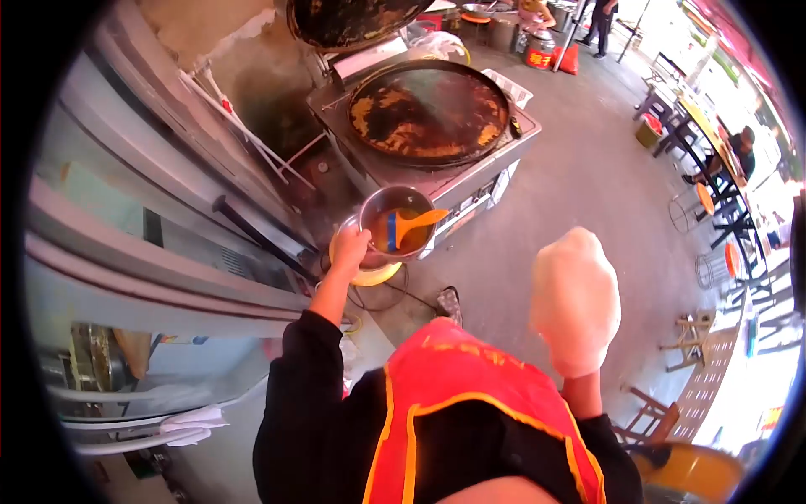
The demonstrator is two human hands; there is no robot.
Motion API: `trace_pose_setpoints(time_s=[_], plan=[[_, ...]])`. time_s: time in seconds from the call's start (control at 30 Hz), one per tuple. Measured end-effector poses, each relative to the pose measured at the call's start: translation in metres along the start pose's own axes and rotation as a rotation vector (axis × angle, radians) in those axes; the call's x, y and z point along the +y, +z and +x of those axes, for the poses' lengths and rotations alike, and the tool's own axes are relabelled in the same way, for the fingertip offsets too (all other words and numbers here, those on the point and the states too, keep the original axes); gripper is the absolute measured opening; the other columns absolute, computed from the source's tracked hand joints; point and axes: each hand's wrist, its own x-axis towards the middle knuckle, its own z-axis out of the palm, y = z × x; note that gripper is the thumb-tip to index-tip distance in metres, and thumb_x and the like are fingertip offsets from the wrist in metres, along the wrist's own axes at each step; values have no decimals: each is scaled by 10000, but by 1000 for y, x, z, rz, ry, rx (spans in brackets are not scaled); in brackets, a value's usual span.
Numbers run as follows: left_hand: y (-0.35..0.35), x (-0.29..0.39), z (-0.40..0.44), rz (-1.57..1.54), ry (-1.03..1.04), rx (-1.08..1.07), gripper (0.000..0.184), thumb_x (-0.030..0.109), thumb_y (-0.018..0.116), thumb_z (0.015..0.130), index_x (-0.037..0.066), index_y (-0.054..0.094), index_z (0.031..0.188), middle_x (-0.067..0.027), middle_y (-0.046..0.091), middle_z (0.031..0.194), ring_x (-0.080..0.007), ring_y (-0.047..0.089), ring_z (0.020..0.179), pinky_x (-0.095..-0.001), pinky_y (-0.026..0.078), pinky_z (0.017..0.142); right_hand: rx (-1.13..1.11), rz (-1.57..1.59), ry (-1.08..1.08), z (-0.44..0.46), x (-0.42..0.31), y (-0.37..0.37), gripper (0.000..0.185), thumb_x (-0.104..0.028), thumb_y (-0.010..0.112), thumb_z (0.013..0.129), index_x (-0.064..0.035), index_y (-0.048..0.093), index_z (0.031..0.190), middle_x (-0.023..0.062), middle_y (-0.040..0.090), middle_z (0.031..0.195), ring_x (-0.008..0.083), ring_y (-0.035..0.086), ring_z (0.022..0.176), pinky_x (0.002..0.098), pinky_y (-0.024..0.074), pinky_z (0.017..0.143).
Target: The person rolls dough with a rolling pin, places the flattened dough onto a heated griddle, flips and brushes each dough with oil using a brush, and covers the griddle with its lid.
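My left hand (pixel 350 250) grips the rim of a metal bowl (pixel 398 196) with its fingers closed. Amber liquid lies in the bowl, and a brush (pixel 417 221) with an orange handle and a blue band rests in it, its handle over the right side. A pale, rounded covering encloses my right hand (pixel 576 298), which is raised at the right, apart from the bowl. Its fingers are hidden, and whether the covering is a glove or dough is unclear. Ahead, a large round griddle (pixel 428 112) with a browned, stained surface sits on a metal stand.
A yellow-rimmed container (pixel 375 275) is below the bowl. The griddle's raised lid (pixel 353 18) stands behind it. Glass and metal framing (pixel 159 260) runs along the left. Tables (pixel 712 134), stools and a seated person are at the right; other people (pixel 536 15) are farther back.
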Motion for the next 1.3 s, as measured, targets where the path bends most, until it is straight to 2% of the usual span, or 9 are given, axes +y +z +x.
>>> trace_pose_setpoints(time_s=[0.07,0.13,0.4,0.43,0.57,0.77,1.07,1.2,1.3], plan=[[9,-22,52,346,109,49,183,74,523,770,-38,602,892,-58,591,705,-128,565,626,-287,484,563,-36,-5,-37,64,22,16,191,-141,500,862,-62,620,988,148,640,938,283,623,907,349,498,780],[27,-1,67,-69,-101,0,185,82,525,782,-32,595,910,-67,599,725,-136,583,646,-292,501,556,-84,-9,-67,126,39,29,190,-142,499,863,-62,620,986,148,640,936,284,623,906,349,498,778],[51,-25,154,380,-9,128,167,120,526,800,-19,592,866,-62,577,689,-154,569,645,-311,468,589,-292,59,-166,356,111,104,188,-146,496,864,-65,621,979,149,641,929,285,625,902,350,501,773],[56,-5,149,287,-83,135,194,173,513,794,-15,559,813,-216,567,728,-317,608,723,-406,452,666,-318,69,-179,380,122,116,188,-147,495,865,-65,621,978,149,642,928,285,626,901,350,501,772],[64,16,148,85,-250,117,137,119,532,810,-10,572,830,-54,555,671,-135,560,625,-305,465,570,-428,100,-236,479,164,164,188,-149,494,865,-67,622,975,150,642,924,285,627,899,350,502,770],[72,71,141,25,-620,211,232,245,579,890,26,562,963,-41,591,828,-131,591,766,-265,495,605,-502,58,-327,610,206,238,187,-152,491,867,-69,623,970,151,643,919,286,628,895,351,504,765],[86,162,152,375,-450,665,220,177,554,895,0,581,1023,-107,643,933,-212,633,867,-285,488,754,-441,-509,-462,743,197,376,186,-157,488,868,-72,624,963,152,645,911,287,630,890,352,506,759],[103,177,229,283,-245,487,223,161,564,893,16,611,1056,-90,662,956,-159,626,867,-274,484,768,-881,-205,-483,686,317,484,446,-226,520,877,-73,464,1292,152,476,1320,308,398,1261,451,253,1079],[114,185,301,390,-196,181,253,201,590,871,35,599,1061,-120,645,978,-256,626,899,-310,481,750,-861,-213,-615,669,330,459,461,-218,616,819,-40,489,1226,163,504,1261,320,444,1204,439,314,1044]])
